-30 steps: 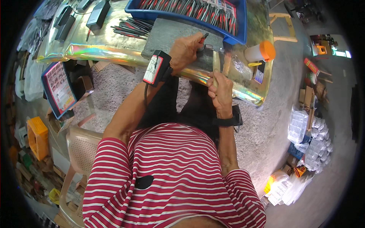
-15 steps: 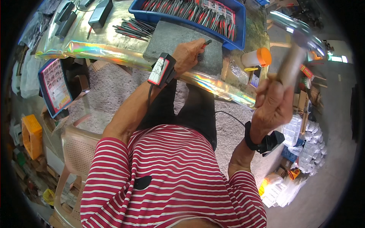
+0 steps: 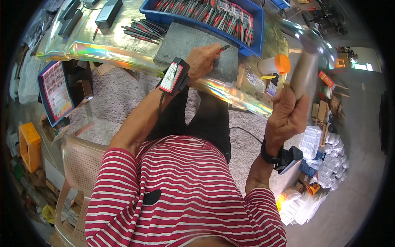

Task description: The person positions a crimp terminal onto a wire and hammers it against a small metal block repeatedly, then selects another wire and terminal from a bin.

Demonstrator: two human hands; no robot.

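My left hand (image 3: 202, 61) rests on a grey stone-like slab (image 3: 177, 41) near the table's edge. Its fingers are closed on a slim black-and-red piece (image 3: 224, 48), whose tip pokes out past them; its exact kind is too small to tell. Raised at the right, my right hand (image 3: 290, 113) is wrapped round the pale wooden handle of a hammer (image 3: 305, 72). The hammer's shiny metal head is smeared by motion and stands well apart from the slab. Similar slim pieces (image 3: 144, 31) lie in a loose pile left of the slab.
Behind the slab, a blue bin (image 3: 191, 23) holds many black-and-red pieces. An orange-lidded jar (image 3: 271, 65) and a clear plastic bag (image 3: 256, 79) stand to the right. Grey boxes (image 3: 109, 14) sit at the far left. A plastic chair (image 3: 82, 158) is beside me.
My right hand has shifted slightly left with the hammer, whose head has also swung a little left and down. My left hand stays on the slab with its piece.
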